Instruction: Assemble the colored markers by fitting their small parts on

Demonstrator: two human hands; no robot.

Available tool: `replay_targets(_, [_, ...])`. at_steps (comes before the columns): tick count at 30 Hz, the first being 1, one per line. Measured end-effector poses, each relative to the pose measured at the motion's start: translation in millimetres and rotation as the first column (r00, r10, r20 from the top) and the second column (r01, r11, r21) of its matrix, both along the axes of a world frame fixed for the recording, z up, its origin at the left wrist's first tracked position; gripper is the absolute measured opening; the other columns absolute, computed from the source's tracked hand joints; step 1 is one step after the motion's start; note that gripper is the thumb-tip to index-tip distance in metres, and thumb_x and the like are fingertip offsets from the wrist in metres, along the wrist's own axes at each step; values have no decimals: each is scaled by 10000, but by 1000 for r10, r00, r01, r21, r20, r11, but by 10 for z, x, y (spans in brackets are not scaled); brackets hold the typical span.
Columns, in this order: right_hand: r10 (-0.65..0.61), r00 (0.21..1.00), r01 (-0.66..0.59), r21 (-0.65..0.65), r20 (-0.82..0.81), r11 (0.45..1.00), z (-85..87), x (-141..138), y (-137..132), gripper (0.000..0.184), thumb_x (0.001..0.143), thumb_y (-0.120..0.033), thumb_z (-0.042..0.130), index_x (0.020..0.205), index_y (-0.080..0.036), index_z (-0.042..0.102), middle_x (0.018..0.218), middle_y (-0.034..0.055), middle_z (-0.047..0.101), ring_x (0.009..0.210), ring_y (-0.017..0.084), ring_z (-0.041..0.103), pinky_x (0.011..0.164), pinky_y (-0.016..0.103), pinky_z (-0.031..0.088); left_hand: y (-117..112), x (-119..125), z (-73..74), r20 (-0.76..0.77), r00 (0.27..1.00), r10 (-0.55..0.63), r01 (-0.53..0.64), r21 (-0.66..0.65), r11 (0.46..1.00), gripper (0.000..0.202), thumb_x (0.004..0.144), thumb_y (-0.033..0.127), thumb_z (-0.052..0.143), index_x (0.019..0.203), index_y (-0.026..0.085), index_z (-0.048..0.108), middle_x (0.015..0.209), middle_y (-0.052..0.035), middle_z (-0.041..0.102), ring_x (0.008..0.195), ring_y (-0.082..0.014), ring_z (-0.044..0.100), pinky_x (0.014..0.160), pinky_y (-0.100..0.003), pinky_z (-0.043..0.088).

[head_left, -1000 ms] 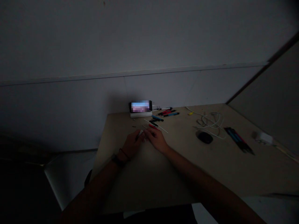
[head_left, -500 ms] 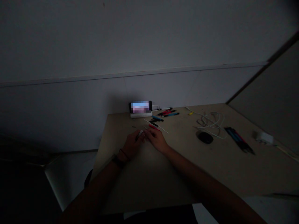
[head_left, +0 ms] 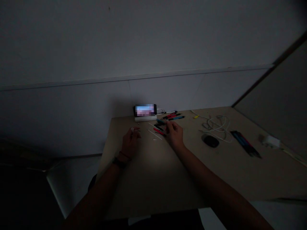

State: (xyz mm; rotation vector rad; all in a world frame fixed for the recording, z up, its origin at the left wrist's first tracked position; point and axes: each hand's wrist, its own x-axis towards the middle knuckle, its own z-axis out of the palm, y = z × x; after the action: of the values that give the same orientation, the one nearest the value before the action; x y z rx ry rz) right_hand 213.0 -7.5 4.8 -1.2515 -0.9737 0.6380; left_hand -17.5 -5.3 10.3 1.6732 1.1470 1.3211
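The scene is very dark. My left hand [head_left: 129, 141] rests on the beige table [head_left: 153, 179] with its fingers curled around a small white piece [head_left: 132, 129] at the fingertips. My right hand [head_left: 174, 133] lies further right, its fingers bent over a cluster of red, black and blue pen parts [head_left: 159, 127]. I cannot make out whether it holds one. Thin white refill tubes [head_left: 154, 135] lie on the table between the two hands.
A lit phone [head_left: 145, 110] stands on a white base at the table's back edge, with more pens [head_left: 173, 116] beside it. To the right lie a white cable [head_left: 217, 125], a dark mouse [head_left: 210, 141], a bundle of pens [head_left: 245, 144] and a white charger [head_left: 270, 140].
My hands were together at the table's middle. They have parted: the left moved back and left with the white piece, the right moved right toward the pen parts.
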Motion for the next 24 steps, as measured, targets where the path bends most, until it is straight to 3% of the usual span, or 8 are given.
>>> replay_targets(7, [-5, 980, 10, -25, 199, 1000, -66, -3, -8, 428, 857, -609, 664, 878, -183, 702, 738, 26, 667, 669, 177, 599, 656, 354, 529, 39, -11, -16, 4, 999, 45, -45, -2, 999, 556, 1015, 639, 415, 1161, 171, 677, 776, -33, 673, 749, -170, 636, 740, -295, 506])
replay_targets(15, [12, 956, 7, -64, 292, 998, -96, -18, -2, 325, 889, -499, 630, 919, -187, 714, 815, 65, 713, 739, 216, 644, 741, 419, 571, -13, 10, -55, -83, 992, -93, 100, 92, 991, 509, 1018, 598, 459, 1222, 203, 707, 1016, -97, 731, 971, -217, 666, 900, -358, 508])
replay_targets(19, [-35, 835, 82, -62, 549, 995, -101, 11, -18, 242, 892, -367, 614, 963, -177, 745, 961, 110, 722, 910, 273, 654, 892, 488, 534, -10, 12, -67, -99, 989, -113, 122, 93, 988, 513, 1020, 598, 452, 1215, 204, 715, 1024, -97, 724, 969, -222, 661, 874, -350, 506])
replay_targets(24, [54, 637, 85, -140, 769, 987, -155, 26, -33, 247, 876, -319, 663, 1052, -197, 785, 1043, 128, 701, 1050, 313, 619, 961, 482, 487, -8, 5, -49, -113, 986, -126, 140, 122, 983, 503, 1017, 593, 462, 1175, 197, 728, 1013, -102, 720, 966, -234, 656, 882, -369, 506])
